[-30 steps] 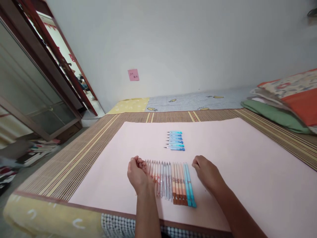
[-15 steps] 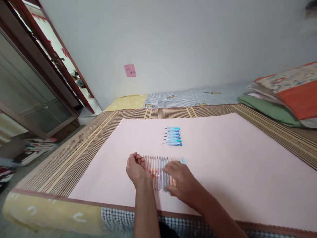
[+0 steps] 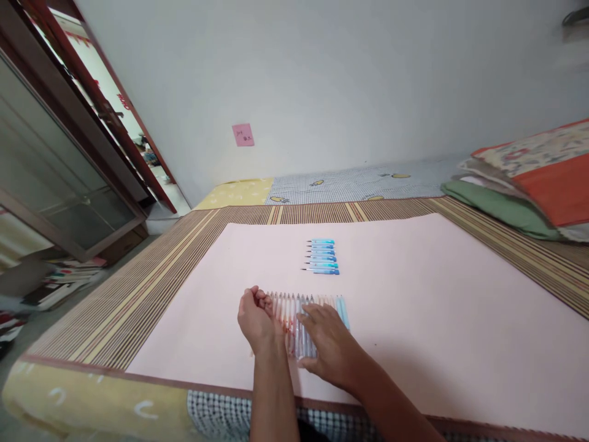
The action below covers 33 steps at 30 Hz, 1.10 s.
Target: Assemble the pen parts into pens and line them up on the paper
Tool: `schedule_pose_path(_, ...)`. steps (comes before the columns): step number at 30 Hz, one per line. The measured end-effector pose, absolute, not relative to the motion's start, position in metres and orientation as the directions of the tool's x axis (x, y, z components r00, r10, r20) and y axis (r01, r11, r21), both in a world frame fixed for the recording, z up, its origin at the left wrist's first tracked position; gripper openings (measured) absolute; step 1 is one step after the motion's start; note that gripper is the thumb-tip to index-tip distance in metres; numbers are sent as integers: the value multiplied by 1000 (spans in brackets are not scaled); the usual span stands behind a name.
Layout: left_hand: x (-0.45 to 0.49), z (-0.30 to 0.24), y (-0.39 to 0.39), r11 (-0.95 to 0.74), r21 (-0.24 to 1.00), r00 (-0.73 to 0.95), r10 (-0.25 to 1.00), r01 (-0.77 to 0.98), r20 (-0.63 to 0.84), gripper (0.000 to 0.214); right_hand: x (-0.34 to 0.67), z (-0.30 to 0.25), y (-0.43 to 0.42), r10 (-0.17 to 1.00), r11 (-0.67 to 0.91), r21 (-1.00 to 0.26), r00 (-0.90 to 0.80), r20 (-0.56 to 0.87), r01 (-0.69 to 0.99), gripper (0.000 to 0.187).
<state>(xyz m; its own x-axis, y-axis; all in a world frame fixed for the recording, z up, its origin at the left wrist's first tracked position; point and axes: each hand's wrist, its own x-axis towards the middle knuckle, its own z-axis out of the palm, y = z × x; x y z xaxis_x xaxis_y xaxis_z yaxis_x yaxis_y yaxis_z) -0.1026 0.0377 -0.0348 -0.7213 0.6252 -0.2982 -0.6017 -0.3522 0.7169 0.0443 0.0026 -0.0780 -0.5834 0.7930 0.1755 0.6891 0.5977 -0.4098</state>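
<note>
A row of several pens (image 3: 291, 325) lies side by side on a pale pink sheet (image 3: 414, 294), pointing away from me. Their bodies run from pinkish and red-speckled at the left through greyish clear to pale orange and light blue at the right. My left hand (image 3: 257, 316) stands on its edge against the row's left end, fingers curled in, with nothing visible inside them. Over the row's right half rests my right hand (image 3: 329, 344), thumb and fingers apart, covering parts of the pens. Beyond them, several blue mechanical pencils (image 3: 323, 256) lie stacked crosswise, tips to the left.
The sheet covers a striped mat (image 3: 151, 270) on a bed. Folded bedding (image 3: 529, 196) is piled at the right by the wall. A pink note (image 3: 243, 134) sticks to the wall. Books (image 3: 69, 279) and a glass-panelled door (image 3: 69, 166) are at the left.
My right hand has shifted slightly left across the pens, uncovering more of the light blue ones at the right end. My left hand stays at the left end. The view has tilted slightly.
</note>
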Motion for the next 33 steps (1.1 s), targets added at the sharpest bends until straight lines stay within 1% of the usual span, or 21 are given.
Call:
schedule_pose_path(4,-102,-35,38,-345,711,-709,636,-613,-303,8,45,-79,2,772,629,-409,-593,228,661,74)
schedule_pose_path(7,-101,-36,38,-339,708,-702,642,-620,-307,8,46,-81,5,752,653,-437,-599,276,619,65)
schedule_pose_path(9,-101,-36,39,-336,705,-697,648,-624,-308,8,48,-82,6,745,658,-457,-607,277,599,67)
schedule_pose_path(12,-101,-37,39,-333,699,-686,658,-634,-309,8,49,-81,5,750,645,-463,-621,228,609,77)
schedule_pose_path(15,-101,-37,39,-327,693,-678,664,-642,-315,8,48,-77,2,757,638,-441,-620,207,631,72)
schedule_pose_path(21,-101,-37,39,-319,688,-669,670,-652,-323,8,47,-75,-1,751,653,-409,-617,236,638,65)
schedule_pose_path(24,-101,-38,39,-317,685,-664,674,-656,-324,9,48,-77,1,745,660,-419,-615,258,624,66)
schedule_pose_path(28,-100,-37,39,-314,684,-658,681,-659,-321,9,48,-76,2,743,659,-429,-622,247,618,71)
schedule_pose_path(33,-100,-38,38,-318,687,-662,680,-654,-315,9,47,-70,-3,745,655,-442,-621,245,613,66)
